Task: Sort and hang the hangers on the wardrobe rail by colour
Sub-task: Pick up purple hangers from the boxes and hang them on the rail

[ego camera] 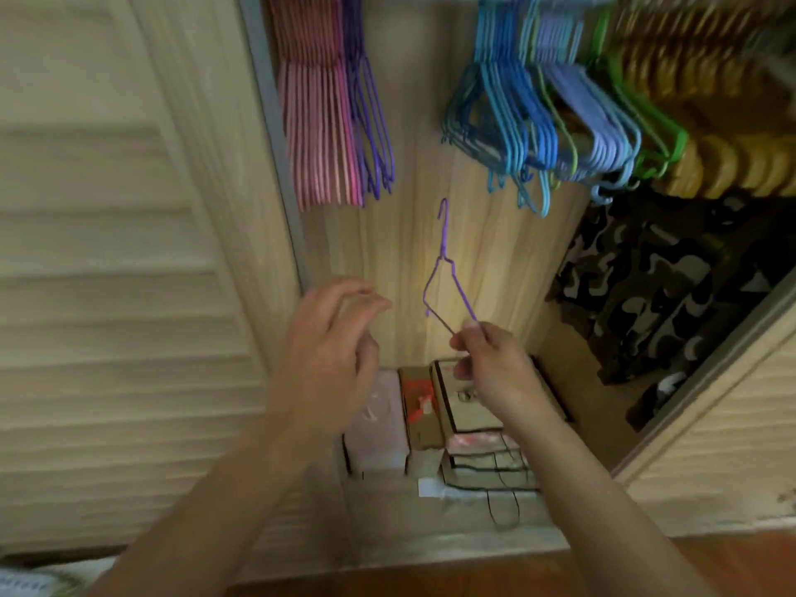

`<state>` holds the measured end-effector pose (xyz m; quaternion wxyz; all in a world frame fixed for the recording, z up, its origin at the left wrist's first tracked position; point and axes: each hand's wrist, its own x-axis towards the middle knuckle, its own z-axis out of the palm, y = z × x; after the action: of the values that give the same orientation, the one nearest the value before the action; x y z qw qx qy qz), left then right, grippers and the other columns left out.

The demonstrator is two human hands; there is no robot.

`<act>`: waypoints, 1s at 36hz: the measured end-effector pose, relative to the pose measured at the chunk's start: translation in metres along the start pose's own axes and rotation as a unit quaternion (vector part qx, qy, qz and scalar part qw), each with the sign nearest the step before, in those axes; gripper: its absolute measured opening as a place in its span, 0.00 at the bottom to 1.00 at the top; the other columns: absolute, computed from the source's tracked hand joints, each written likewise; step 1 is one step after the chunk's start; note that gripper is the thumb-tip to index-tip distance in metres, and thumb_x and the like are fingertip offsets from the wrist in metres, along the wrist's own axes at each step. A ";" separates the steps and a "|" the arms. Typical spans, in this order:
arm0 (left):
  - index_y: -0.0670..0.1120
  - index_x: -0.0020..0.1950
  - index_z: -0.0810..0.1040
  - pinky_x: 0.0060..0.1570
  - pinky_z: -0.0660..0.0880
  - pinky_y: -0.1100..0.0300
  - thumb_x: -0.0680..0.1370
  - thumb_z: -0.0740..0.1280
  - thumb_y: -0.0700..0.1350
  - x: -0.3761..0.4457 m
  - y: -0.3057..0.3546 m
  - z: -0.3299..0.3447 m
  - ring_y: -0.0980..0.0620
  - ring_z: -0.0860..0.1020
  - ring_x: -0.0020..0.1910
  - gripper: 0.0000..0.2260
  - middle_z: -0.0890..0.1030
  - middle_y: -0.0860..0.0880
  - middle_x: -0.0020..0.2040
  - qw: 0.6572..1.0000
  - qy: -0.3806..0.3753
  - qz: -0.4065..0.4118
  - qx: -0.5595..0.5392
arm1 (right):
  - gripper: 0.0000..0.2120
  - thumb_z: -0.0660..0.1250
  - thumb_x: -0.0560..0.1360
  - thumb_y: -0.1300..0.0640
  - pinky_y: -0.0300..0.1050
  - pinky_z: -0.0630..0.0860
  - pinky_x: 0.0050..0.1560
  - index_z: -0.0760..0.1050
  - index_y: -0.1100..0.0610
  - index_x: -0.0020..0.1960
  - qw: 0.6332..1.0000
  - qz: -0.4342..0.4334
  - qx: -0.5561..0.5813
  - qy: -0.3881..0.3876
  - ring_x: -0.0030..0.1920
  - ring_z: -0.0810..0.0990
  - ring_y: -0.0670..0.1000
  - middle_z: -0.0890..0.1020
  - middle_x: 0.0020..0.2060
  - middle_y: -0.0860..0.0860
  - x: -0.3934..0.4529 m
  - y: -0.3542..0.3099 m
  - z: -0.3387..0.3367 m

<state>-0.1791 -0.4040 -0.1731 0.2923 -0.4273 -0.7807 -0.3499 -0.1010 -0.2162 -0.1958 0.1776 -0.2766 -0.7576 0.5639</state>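
My right hand (486, 359) pinches the lower corner of a thin purple wire hanger (446, 273), held upright in front of the wardrobe's wooden back panel with its hook pointing up. My left hand (331, 351) hovers just left of it, fingers loosely curled, holding nothing. Above, hangers hang in colour groups: pink ones (318, 122) at the left, a few purple ones (374, 122) beside them, then a gap, blue ones (517, 118), green ones (637, 109) and wooden ones (723, 122) at the right. The rail itself is out of view.
A louvred wardrobe door (112, 273) stands at the left and another door (710, 445) at the lower right. Boxes (452, 415) are stacked on the wardrobe floor below my hands. A camouflage-patterned garment (672, 295) hangs at the right.
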 end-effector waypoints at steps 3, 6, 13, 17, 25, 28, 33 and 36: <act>0.37 0.55 0.84 0.72 0.65 0.45 0.71 0.65 0.33 0.070 0.000 -0.044 0.32 0.72 0.67 0.15 0.77 0.34 0.64 0.985 0.110 0.077 0.111 | 0.19 0.55 0.85 0.49 0.34 0.69 0.29 0.78 0.58 0.47 0.996 -0.084 -0.030 0.025 0.28 0.77 0.43 0.81 0.35 0.54 0.017 -0.042 -0.006; 0.39 0.62 0.82 0.75 0.61 0.38 0.72 0.67 0.37 0.128 0.007 -0.084 0.28 0.67 0.72 0.18 0.71 0.30 0.70 0.956 0.197 0.089 0.199 | 0.21 0.53 0.85 0.47 0.41 0.73 0.34 0.76 0.57 0.44 0.986 -0.157 -0.014 0.052 0.29 0.78 0.43 0.81 0.35 0.55 0.033 -0.086 -0.010; 0.38 0.79 0.64 0.78 0.55 0.38 0.78 0.64 0.48 0.222 0.005 -0.139 0.28 0.58 0.78 0.31 0.60 0.30 0.78 0.927 0.287 0.001 0.242 | 0.20 0.53 0.86 0.52 0.32 0.68 0.30 0.73 0.59 0.40 0.963 -0.247 -0.020 0.105 0.30 0.79 0.46 0.81 0.35 0.59 0.080 -0.161 -0.003; 0.36 0.81 0.57 0.79 0.51 0.37 0.81 0.60 0.50 0.236 -0.005 -0.140 0.31 0.55 0.80 0.32 0.59 0.32 0.80 0.915 0.258 0.010 0.312 | 0.21 0.52 0.86 0.53 0.47 0.73 0.39 0.71 0.61 0.39 0.953 -0.272 -0.044 0.123 0.36 0.81 0.57 0.80 0.33 0.59 0.122 -0.193 0.012; 0.36 0.81 0.57 0.79 0.51 0.37 0.84 0.58 0.51 0.236 -0.008 -0.140 0.29 0.55 0.80 0.30 0.60 0.33 0.79 0.910 0.279 0.020 0.307 | 0.18 0.52 0.86 0.53 0.44 0.74 0.32 0.71 0.61 0.43 0.957 -0.273 -0.088 0.046 0.34 0.78 0.55 0.75 0.35 0.56 0.158 -0.180 0.039; 0.37 0.82 0.57 0.79 0.51 0.37 0.84 0.58 0.51 0.237 -0.009 -0.138 0.29 0.55 0.80 0.30 0.60 0.34 0.80 0.908 0.286 0.021 0.306 | 0.18 0.50 0.86 0.51 0.50 0.76 0.41 0.75 0.57 0.48 0.948 -0.296 -0.115 0.031 0.41 0.79 0.53 0.80 0.41 0.55 0.162 -0.171 0.048; 0.38 0.82 0.57 0.80 0.50 0.39 0.84 0.58 0.51 0.237 -0.011 -0.136 0.30 0.55 0.80 0.30 0.60 0.35 0.80 0.905 0.296 0.025 0.305 | 0.17 0.49 0.85 0.45 0.42 0.77 0.39 0.75 0.48 0.49 0.939 -0.307 -0.154 0.007 0.40 0.80 0.49 0.80 0.43 0.52 0.175 -0.170 0.060; 0.37 0.82 0.58 0.80 0.50 0.39 0.83 0.59 0.50 0.237 -0.011 -0.136 0.29 0.54 0.80 0.30 0.60 0.35 0.80 0.904 0.309 0.029 0.295 | 0.15 0.50 0.85 0.44 0.41 0.73 0.37 0.72 0.45 0.47 0.939 -0.297 -0.173 -0.001 0.41 0.79 0.50 0.79 0.44 0.53 0.178 -0.171 0.063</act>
<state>-0.2771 -0.4068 0.0823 0.6413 -0.2144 -0.7063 -0.2093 -0.3144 -0.1898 -0.0594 0.2853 -0.0646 -0.8916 0.3458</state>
